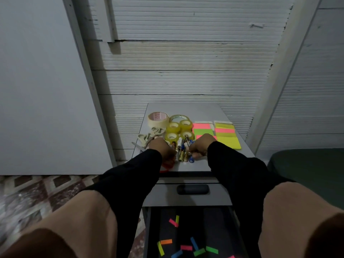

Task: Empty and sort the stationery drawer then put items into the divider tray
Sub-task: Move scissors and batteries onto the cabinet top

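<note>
Several batteries (183, 150) lie in a cluster on top of the grey cabinet (188, 108). My left hand (161, 147) is on their left side, fingers curled, with something orange-red (167, 163) beneath it. My right hand (200, 146) is on their right side, its fingers curled against the batteries. Behind them stand a roll of masking tape (157, 119), several clear tape rolls (178, 129) and neon sticky-note pads (216, 134). Grey-handled scissors (149, 137) lie at the left. The open drawer (193, 233) below holds several loose coloured paper flags (186, 247).
A closed drawer with a dark handle (192, 189) sits above the open one. White corrugated panels (186, 62) rise behind the cabinet. A dark green cushion (307, 164) is at the right, patterned floor tiles (42, 190) at the left. My knees fill the bottom corners.
</note>
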{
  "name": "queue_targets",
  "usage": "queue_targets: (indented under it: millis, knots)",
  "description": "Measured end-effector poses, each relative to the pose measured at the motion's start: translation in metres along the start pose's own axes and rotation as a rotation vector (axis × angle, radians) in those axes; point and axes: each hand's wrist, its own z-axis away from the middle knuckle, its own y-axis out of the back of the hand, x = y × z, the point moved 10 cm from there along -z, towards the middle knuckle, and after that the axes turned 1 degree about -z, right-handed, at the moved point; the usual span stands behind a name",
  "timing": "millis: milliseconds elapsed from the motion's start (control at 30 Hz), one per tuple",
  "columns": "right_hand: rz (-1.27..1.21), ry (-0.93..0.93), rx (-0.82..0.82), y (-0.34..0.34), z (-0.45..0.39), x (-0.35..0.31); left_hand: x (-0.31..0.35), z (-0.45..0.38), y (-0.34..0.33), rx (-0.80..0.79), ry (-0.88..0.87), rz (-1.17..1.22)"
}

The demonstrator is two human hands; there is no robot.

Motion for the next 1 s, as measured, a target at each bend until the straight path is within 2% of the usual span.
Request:
queue_targets:
  millis: [200, 367, 467, 600, 800, 1000]
  knots:
    - [-0.078, 0.038, 0.020, 0.002, -0.002, -0.001, 0.000, -0.002, 0.003, 0.030, -0.025, 0.011]
    - [-0.008, 0.079, 0.030, 0.014, -0.004, 0.004, -0.004, 0.002, 0.007, 0.032, 0.000, 0.083]
    - [-0.067, 0.075, -0.014, 0.016, -0.001, 0.009, -0.003, 0.003, 0.010, 0.071, -0.021, 0.075]
    - [-0.168, 0.046, 0.046, 0.018, -0.004, 0.021, -0.002, 0.004, 0.009, 0.084, -0.034, 0.068]
    - [-0.312, 0.053, -0.003, 0.009, -0.004, 0.030, 0.003, 0.010, 0.008, 0.078, -0.060, 0.023]
    - [-0.324, 0.056, -0.077, 0.005, 0.003, 0.030, 0.005, 0.009, 0.015, 0.135, -0.121, -0.056]
